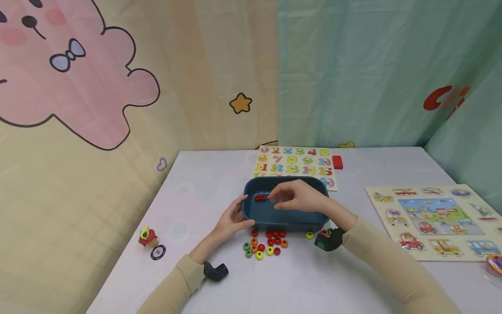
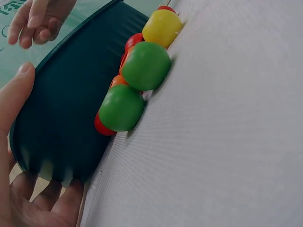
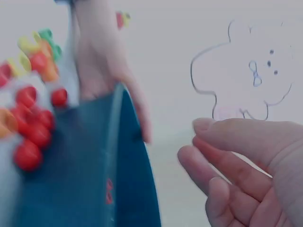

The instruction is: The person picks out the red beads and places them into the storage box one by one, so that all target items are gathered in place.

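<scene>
Well — round beads point(image 2: 146, 66), smooth tray point(image 2: 71, 94)

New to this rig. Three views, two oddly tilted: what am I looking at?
There's no robot here: a person works with two bare hands. The wide picture comes from a head camera looking forward and down. The other two come from a camera on each wrist, presumably the dark units, so they look close and tilted.

The left hand grips the left end of the dark blue bin. The right hand hovers over it, fingers loosely curved, nothing visible in them. Two red beads lie inside; loose beads in red, orange, yellow and green lie on the white table along its near side. A number board lies behind, a vehicle board right, a small toy left.
</scene>
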The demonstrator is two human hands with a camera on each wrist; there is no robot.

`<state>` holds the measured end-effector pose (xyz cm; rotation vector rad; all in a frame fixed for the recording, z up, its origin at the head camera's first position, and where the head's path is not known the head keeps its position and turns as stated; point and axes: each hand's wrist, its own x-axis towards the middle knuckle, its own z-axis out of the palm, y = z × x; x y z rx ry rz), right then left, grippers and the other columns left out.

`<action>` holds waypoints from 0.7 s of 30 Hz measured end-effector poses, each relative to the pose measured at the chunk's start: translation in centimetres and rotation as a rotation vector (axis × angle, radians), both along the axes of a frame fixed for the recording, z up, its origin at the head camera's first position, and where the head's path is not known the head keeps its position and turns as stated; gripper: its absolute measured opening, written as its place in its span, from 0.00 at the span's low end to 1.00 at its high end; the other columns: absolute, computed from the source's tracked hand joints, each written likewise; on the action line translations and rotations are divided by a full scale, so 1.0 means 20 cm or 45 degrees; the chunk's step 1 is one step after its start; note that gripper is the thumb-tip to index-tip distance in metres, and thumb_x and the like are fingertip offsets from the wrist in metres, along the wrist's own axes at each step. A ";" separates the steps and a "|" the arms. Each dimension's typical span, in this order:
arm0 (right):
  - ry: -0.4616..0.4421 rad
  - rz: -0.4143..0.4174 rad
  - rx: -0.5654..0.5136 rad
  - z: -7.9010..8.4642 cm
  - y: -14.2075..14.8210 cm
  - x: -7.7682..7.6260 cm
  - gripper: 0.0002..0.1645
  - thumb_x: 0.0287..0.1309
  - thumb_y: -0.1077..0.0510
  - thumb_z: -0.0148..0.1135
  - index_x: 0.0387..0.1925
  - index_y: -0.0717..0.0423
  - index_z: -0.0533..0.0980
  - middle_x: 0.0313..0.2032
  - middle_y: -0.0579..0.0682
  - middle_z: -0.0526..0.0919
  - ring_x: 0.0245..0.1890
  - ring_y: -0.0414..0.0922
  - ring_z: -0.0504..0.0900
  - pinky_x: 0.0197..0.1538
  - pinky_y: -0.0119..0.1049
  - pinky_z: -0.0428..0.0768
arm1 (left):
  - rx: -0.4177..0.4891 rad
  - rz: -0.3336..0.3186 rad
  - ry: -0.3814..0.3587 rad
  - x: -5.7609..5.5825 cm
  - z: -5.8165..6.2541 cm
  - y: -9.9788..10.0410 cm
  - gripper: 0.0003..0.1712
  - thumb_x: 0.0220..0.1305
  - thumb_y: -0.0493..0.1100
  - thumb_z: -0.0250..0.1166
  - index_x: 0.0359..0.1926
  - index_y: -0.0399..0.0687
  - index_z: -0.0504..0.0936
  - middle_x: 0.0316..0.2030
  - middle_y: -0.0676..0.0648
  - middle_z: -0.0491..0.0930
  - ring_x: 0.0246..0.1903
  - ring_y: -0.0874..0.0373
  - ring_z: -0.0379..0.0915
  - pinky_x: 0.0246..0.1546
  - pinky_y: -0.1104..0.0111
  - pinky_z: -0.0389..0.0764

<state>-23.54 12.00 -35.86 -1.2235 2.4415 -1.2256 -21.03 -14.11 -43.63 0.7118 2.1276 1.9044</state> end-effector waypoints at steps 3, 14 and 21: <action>-0.010 0.030 -0.038 -0.04 0.02 0.10 0.14 0.51 0.54 0.63 0.42 0.51 0.77 0.38 0.48 0.81 0.29 0.38 0.78 0.31 0.33 0.79 | -0.012 -0.002 0.022 0.00 -0.01 0.00 0.42 0.54 0.36 0.64 0.66 0.43 0.51 0.66 0.40 0.49 0.63 0.48 0.49 0.57 0.58 0.61; -0.043 0.041 -0.044 -0.26 0.00 0.31 0.14 0.48 0.56 0.66 0.40 0.51 0.78 0.33 0.45 0.81 0.25 0.34 0.76 0.26 0.29 0.77 | -0.026 -0.008 0.059 -0.01 -0.01 0.00 0.43 0.55 0.38 0.64 0.66 0.39 0.49 0.65 0.35 0.48 0.63 0.42 0.48 0.56 0.56 0.62; -0.077 0.007 -0.007 -0.33 -0.03 0.37 0.16 0.48 0.54 0.66 0.42 0.49 0.77 0.37 0.44 0.81 0.27 0.31 0.76 0.27 0.28 0.78 | -0.053 0.007 0.045 0.00 0.00 0.00 0.43 0.55 0.39 0.64 0.66 0.40 0.49 0.66 0.36 0.47 0.63 0.43 0.48 0.56 0.58 0.62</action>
